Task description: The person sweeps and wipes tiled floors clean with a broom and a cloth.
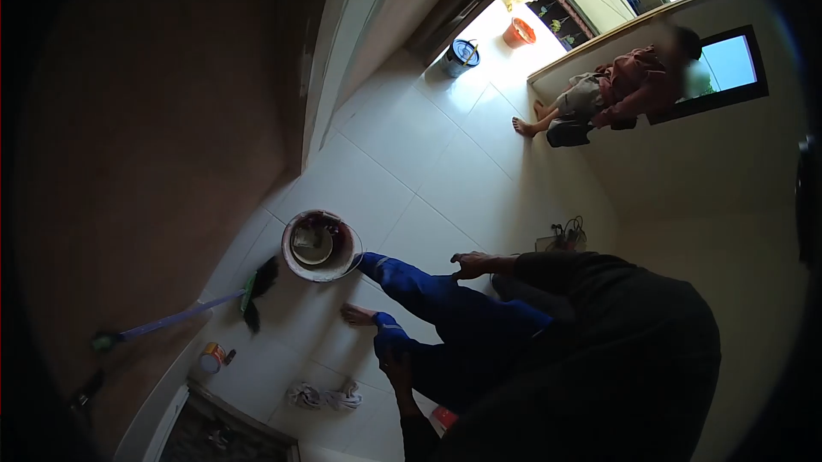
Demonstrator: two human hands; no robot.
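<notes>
- The blue trousers [467,316] are on the person's bent legs, low in the middle of the view. They run left to a bare foot [358,315] on the white tiled floor [428,154].
- The right hand [473,265] lies flat on the upper trouser leg, with the fingers spread and nothing in its grip.
- The left hand [396,368] rests against the lower knee. It is in shadow, and I cannot tell whether it clasps the cloth or only lies there.
- A round bucket [321,245] stands just left of the knees, near the hem of the upper leg, with a smaller vessel inside it.
- Left of the bucket a broom [251,291] lies on the floor, its pale handle running left toward the dark wall.
- Lower left stands a small tin [211,357], and some crumpled rags [324,395] lie to its right, below the foot.
- By the right wall, just above the right hand, is a tangle of cables [565,235].
- Far off, another person [612,94] sits against the right wall under a window [723,68].
- At the bright doorway beyond stand a blue pail [462,55] and an orange pot [519,31].
</notes>
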